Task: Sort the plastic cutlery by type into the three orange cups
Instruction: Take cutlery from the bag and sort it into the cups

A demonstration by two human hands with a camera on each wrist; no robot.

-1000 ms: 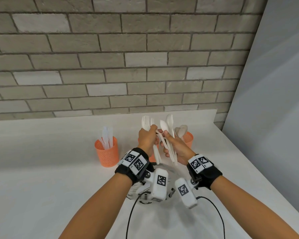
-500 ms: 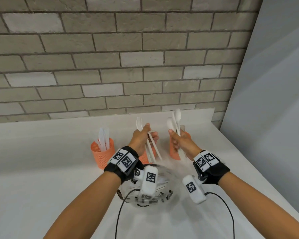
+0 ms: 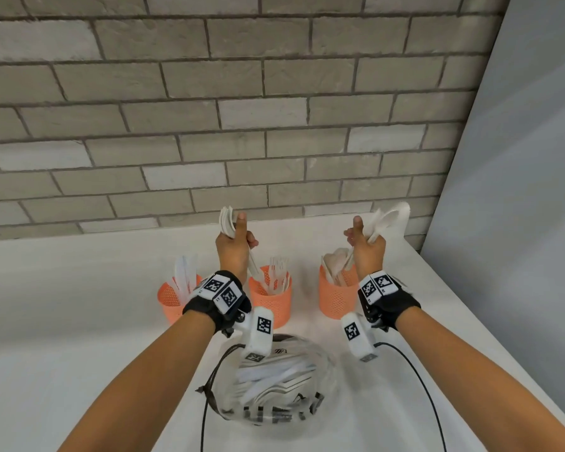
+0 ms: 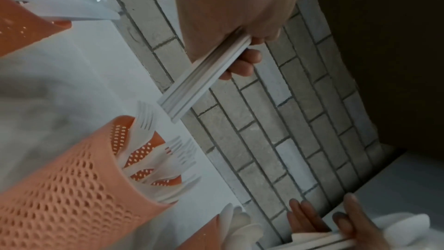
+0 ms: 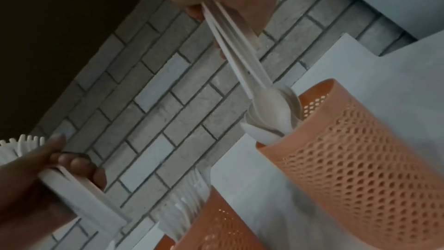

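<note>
Three orange mesh cups stand in a row: the left cup (image 3: pixel 172 296) holds white knives, the middle cup (image 3: pixel 271 300) forks, the right cup (image 3: pixel 336 296) spoons. My left hand (image 3: pixel 234 243) grips a bunch of white forks (image 3: pixel 226 220), handles (image 4: pixel 204 77) pointing down above the middle cup (image 4: pixel 72 183). My right hand (image 3: pixel 366 246) grips a bunch of white spoons (image 3: pixel 388 220), whose handles (image 5: pixel 238 62) reach down to the spoons in the right cup (image 5: pixel 355 145).
A clear plastic bowl (image 3: pixel 274 370) with more white cutlery sits on the white table (image 3: pixel 79 321) in front of the cups, under my wrists. A brick wall (image 3: pixel 242 109) stands behind; a grey panel (image 3: pixel 519 190) closes off the right side.
My hands, close together a second ago, have moved apart. The left now holds its forks over the middle cup and the right holds its spoons over the right cup.
</note>
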